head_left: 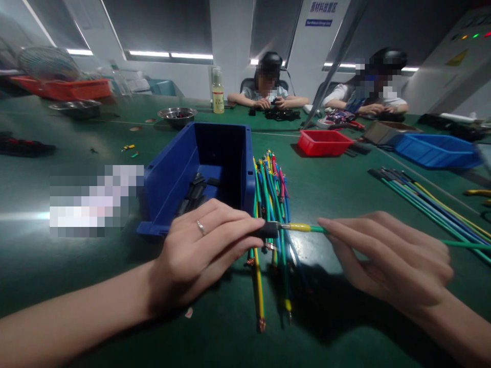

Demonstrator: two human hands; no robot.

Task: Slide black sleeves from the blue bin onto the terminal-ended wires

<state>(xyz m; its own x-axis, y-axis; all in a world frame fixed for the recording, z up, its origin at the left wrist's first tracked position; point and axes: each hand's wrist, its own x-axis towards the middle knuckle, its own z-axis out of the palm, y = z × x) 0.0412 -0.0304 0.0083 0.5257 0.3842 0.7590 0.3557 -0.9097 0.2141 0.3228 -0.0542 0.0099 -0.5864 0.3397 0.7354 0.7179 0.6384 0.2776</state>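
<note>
My left hand [203, 243], a ring on one finger, pinches a short black sleeve [269, 229]. In my right hand [387, 255] is a green wire [318, 229], gripped close behind its yellow collar and metal terminal. The terminal's tip meets the open end of the sleeve; how far it sits inside is hidden. Beneath both hands lies a bundle of loose wires [286, 266] in green, yellow and blue, some with bare copper ends. Just behind my left hand stands a blue bin [161, 179] holding several black sleeves [195, 189].
Wires with black ends [425, 197] lie at the right. Beyond are a red tray [324, 143], a blue tray [437, 149], a metal bowl [177, 116] and a bottle [218, 92]. Two people sit across the green table [215, 332], their hands on dark parts.
</note>
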